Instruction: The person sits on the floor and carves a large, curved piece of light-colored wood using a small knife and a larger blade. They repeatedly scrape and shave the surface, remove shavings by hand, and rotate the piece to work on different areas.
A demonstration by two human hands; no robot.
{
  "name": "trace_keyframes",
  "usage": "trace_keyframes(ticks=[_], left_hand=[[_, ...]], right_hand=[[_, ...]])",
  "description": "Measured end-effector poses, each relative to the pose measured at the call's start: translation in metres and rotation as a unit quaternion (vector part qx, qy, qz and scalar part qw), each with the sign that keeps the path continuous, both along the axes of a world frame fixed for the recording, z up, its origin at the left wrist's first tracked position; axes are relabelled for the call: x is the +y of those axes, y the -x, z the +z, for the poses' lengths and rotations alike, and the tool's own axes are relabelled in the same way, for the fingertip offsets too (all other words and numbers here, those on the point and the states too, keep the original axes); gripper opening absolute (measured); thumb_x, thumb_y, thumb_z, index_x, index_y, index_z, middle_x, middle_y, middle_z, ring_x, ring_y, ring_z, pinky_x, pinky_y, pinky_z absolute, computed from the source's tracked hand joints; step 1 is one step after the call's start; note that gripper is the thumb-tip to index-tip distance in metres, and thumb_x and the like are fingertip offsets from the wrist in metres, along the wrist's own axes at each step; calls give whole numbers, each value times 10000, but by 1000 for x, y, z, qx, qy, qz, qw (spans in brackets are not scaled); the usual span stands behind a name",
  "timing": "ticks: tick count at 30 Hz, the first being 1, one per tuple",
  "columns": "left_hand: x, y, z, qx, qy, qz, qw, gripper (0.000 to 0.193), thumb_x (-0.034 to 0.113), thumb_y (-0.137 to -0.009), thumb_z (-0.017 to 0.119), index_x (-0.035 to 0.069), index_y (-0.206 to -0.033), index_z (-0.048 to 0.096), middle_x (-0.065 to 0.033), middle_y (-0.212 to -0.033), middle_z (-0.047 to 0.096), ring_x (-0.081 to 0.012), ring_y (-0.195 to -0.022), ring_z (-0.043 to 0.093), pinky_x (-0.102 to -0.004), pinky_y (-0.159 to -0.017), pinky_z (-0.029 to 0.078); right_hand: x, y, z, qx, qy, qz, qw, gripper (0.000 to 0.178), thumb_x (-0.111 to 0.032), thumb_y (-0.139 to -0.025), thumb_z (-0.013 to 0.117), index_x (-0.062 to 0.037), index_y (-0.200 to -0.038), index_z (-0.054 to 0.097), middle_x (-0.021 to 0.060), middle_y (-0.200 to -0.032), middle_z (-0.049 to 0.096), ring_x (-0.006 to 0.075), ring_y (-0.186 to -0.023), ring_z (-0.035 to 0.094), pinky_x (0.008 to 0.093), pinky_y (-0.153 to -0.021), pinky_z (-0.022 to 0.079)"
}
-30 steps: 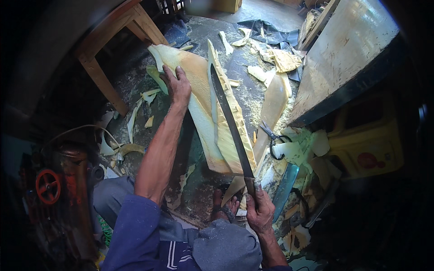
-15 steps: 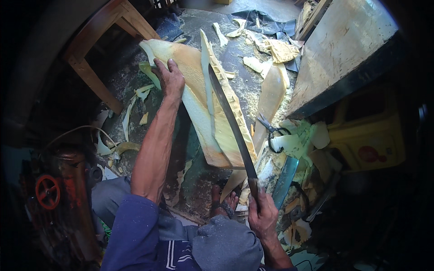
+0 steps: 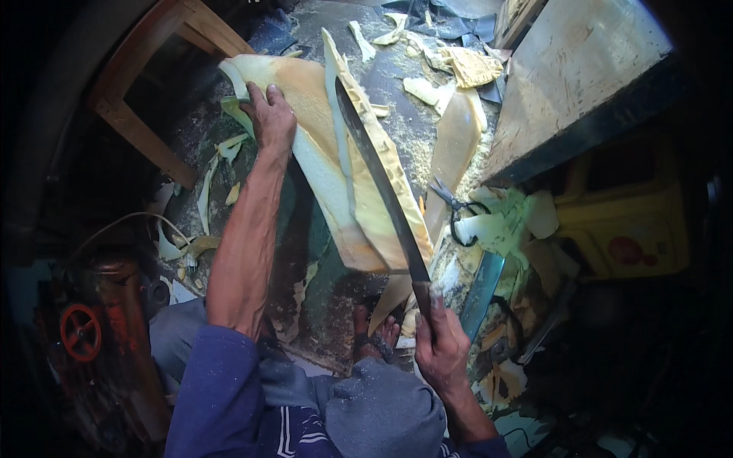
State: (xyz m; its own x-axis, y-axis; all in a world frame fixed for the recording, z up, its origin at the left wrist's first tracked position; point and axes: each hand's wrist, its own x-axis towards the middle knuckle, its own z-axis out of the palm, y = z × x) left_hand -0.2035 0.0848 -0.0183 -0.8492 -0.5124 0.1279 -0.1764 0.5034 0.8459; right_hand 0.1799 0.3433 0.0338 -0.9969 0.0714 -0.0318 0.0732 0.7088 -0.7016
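Observation:
My left hand (image 3: 272, 120) grips the upper left of a large yellowish-white foam piece (image 3: 309, 164), thumb and a finger showing on its face, the other fingers partly hidden. The foam stands tilted in front of me, tapering toward its lower end. Along its right side runs a narrow slab with a ragged, notched edge, parted from the rest at the top. My right hand (image 3: 443, 343) is closed round the handle of a long, dark-bladed knife (image 3: 379, 175). The blade lies lengthwise along the slab, its tip near the top.
Foam scraps (image 3: 471, 66) and crumbs litter the dark floor. Scissors (image 3: 455, 208) with black handles lie to the right, near a pale cabinet (image 3: 584, 84) and a yellow container (image 3: 634, 221). At left are a wooden frame (image 3: 145, 141) and a machine with a red handwheel (image 3: 80, 333).
Both hands, the foam and the knife have shifted slightly up and left in the view, along with much of the surroundings. The blade still lies along the slab.

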Motion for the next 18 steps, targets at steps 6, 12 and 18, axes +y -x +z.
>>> trace_keyframes(ticks=[6, 12, 18], left_hand=[[1, -2, 2, 16, -4, -25, 1000, 681, 396, -1095, 385, -21, -1607, 221, -478, -1565, 164, -577, -1431, 353, -507, -1185, 361], [-1, -4, 4, 40, -41, -27, 998, 663, 389, -1099, 356, -17, -1607, 226, -466, -1573, 162, -557, -1434, 365, -501, -1175, 377], [-2, 4, -2, 16, 9, -6, 1000, 660, 390, -1099, 355, -12, -1607, 227, -459, -1584, 153, -561, -1411, 393, -479, -1176, 388]], right_hand=[[5, 1, 3, 40, 26, 15, 999, 671, -26, -918, 698, -72, -1546, 465, 192, -936, 678, 339, -758, 699, 409, -672, 573], [5, 10, 2, 83, 74, 23, 994, 562, 7, -931, 659, 9, -1474, 514, 213, -934, 674, 373, -770, 673, 437, -704, 543], [12, 20, 0, 29, 58, 38, 997, 594, 13, -918, 675, 7, -1487, 506, 220, -915, 681, 361, -759, 680, 418, -682, 552]])
